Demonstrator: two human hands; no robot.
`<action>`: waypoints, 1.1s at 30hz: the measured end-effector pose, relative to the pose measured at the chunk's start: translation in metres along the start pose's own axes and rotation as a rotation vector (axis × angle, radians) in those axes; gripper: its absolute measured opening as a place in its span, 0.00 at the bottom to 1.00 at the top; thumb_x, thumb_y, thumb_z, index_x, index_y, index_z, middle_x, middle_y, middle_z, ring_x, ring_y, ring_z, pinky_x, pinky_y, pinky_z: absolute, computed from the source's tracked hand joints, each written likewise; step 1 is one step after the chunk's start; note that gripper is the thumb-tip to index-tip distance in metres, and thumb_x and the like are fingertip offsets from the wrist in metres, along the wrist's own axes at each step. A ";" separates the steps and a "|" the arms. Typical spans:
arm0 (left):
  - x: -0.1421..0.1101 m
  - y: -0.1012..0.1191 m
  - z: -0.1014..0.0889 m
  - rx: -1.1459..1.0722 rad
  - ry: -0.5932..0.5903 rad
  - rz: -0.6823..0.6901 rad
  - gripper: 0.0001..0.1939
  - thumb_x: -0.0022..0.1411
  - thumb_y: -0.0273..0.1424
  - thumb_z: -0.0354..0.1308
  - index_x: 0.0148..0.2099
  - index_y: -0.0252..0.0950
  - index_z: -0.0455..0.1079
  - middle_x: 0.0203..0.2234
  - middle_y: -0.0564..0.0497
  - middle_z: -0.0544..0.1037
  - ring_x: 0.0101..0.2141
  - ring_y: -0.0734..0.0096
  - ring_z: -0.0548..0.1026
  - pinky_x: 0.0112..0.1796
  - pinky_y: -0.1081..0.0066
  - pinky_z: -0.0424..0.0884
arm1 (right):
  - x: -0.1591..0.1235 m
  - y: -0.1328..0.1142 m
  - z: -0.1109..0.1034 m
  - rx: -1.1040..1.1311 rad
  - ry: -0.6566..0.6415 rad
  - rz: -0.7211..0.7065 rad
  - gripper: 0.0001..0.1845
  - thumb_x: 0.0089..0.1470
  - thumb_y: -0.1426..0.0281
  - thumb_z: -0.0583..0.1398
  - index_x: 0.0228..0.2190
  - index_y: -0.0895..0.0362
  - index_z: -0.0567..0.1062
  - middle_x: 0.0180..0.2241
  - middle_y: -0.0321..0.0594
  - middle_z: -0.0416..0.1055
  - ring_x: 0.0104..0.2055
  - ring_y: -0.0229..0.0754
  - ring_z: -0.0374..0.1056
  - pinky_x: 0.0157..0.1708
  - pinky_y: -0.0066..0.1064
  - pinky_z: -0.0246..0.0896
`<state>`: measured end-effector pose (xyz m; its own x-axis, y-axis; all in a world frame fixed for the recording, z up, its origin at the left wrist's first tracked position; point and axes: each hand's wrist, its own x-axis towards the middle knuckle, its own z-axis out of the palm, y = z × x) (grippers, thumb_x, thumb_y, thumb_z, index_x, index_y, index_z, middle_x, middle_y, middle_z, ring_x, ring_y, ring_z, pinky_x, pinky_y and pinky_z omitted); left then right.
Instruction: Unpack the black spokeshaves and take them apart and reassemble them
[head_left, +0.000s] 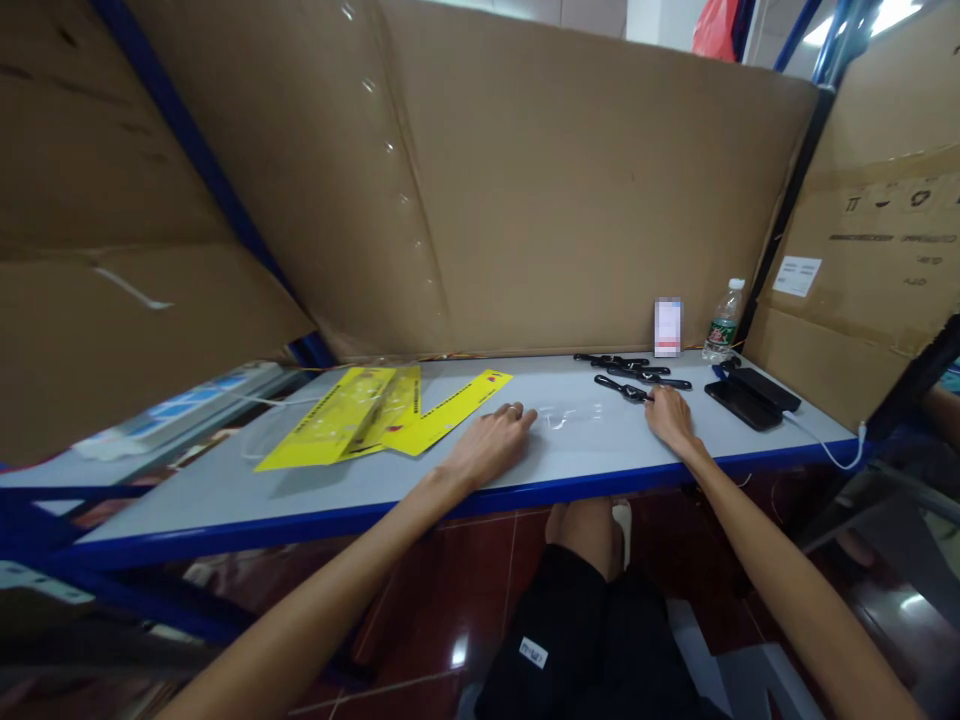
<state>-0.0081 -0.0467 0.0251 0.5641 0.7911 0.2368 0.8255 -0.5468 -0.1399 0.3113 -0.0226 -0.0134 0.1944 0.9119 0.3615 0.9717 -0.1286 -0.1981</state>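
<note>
On the grey tabletop lies a clear plastic blister shell [576, 416], hard to make out against the surface. My left hand [496, 440] is at its left edge, fingers bent together on the plastic. My right hand [671, 415] is closed on the right end of a black spokeshave [624, 390], a slim two-handled tool with a bit of metal in its middle. Behind it lie several similar black spokeshaves [634, 370] in a loose group. Left of my left hand are yellow printed cards [450, 412], some overlapped by clear plastic packaging [375, 400].
At the right, a black phone [744, 404] and a dark case lie near a white cable [821, 450]. A water bottle [725, 322] and a propped-up screen [667, 328] stand at the back. Cardboard [525, 200] walls the table; a power strip [187, 405] sits far left.
</note>
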 end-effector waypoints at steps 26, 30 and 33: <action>-0.011 -0.047 -0.016 -0.239 -0.006 -0.148 0.02 0.60 0.28 0.58 0.37 0.38 0.67 0.33 0.47 0.78 0.34 0.61 0.76 0.32 0.66 0.65 | 0.037 0.080 0.005 0.172 0.181 -0.433 0.28 0.59 0.47 0.53 0.52 0.49 0.75 0.46 0.57 0.75 0.48 0.62 0.70 0.47 0.53 0.63; -0.014 -0.048 -0.020 -0.182 0.038 -0.172 0.04 0.62 0.29 0.56 0.33 0.38 0.68 0.31 0.47 0.78 0.31 0.63 0.75 0.32 0.66 0.65 | 0.055 0.095 0.034 0.184 0.162 -0.510 0.27 0.54 0.41 0.54 0.46 0.41 0.76 0.44 0.57 0.76 0.44 0.65 0.71 0.39 0.57 0.61; -0.016 -0.056 -0.012 -0.191 0.100 -0.203 0.08 0.63 0.30 0.55 0.30 0.38 0.68 0.27 0.47 0.77 0.30 0.64 0.75 0.32 0.66 0.66 | 0.054 0.095 0.041 0.222 0.139 -0.532 0.22 0.57 0.44 0.52 0.37 0.43 0.77 0.37 0.57 0.76 0.40 0.62 0.72 0.38 0.55 0.63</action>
<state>-0.0632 -0.0319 0.0403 0.3751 0.8638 0.3365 0.8975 -0.4292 0.1012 0.4083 0.0304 -0.0500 -0.2816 0.7669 0.5766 0.8919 0.4308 -0.1374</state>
